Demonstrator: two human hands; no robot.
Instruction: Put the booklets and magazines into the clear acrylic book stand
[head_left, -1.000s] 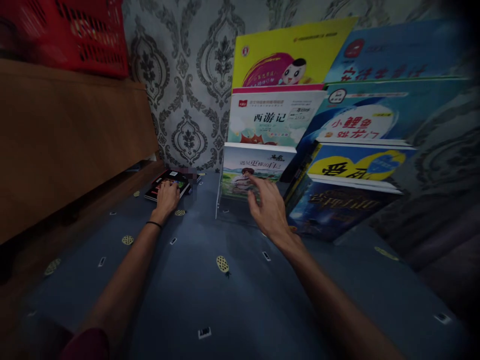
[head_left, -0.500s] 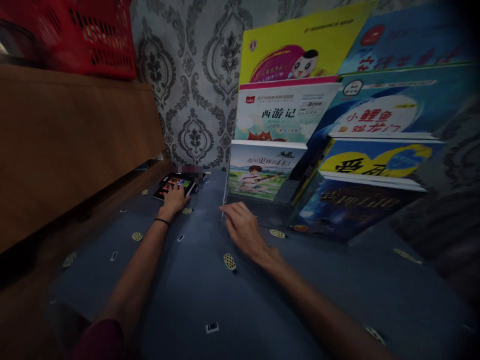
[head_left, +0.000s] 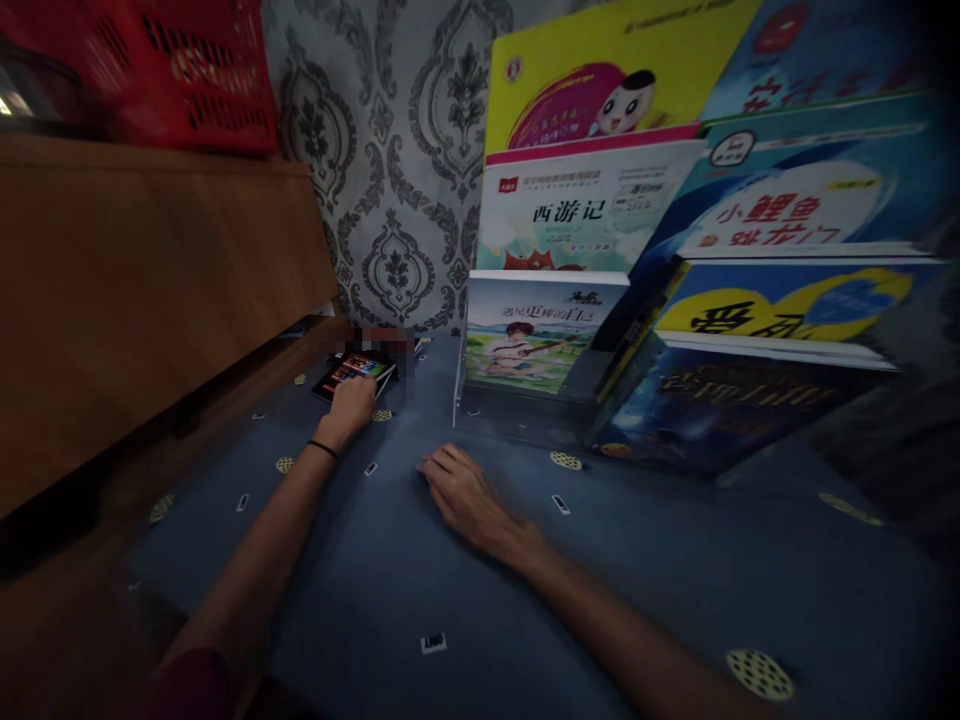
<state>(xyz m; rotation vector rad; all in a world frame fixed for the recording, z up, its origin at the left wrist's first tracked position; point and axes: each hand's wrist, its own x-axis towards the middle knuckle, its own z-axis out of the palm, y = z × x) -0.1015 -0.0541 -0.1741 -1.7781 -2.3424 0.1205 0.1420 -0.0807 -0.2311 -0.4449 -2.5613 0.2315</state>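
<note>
At the back left, my left hand [head_left: 351,405] is closed at the near edge of a dark book [head_left: 361,368] with a colourful cover, lying at the front of a small stack. Its fingertips are bent over the cover and partly hidden. My right hand [head_left: 465,495] rests on the blue-grey tablecloth [head_left: 352,560], fingers loosely bent and slightly apart, holding nothing. Just beyond it stands a clear tiered book rack [head_left: 517,420]. The rack's nearest book on the left is one with a guitar player [head_left: 529,335] on its cover, upright and apart from my hand.
More books fill the rack, including a yellow one [head_left: 555,65], a white one [head_left: 592,200] and a dark blue one [head_left: 720,410]. On the left a wooden cabinet [head_left: 165,290] carries a red plastic basket [head_left: 187,80]. Patterned wallpaper [head_left: 397,180] covers the wall behind.
My right hand has come away from the rack's left corner, toward me and onto the cloth. My left hand's fingers, spread on the dark book before, are now curled at its near edge.
</note>
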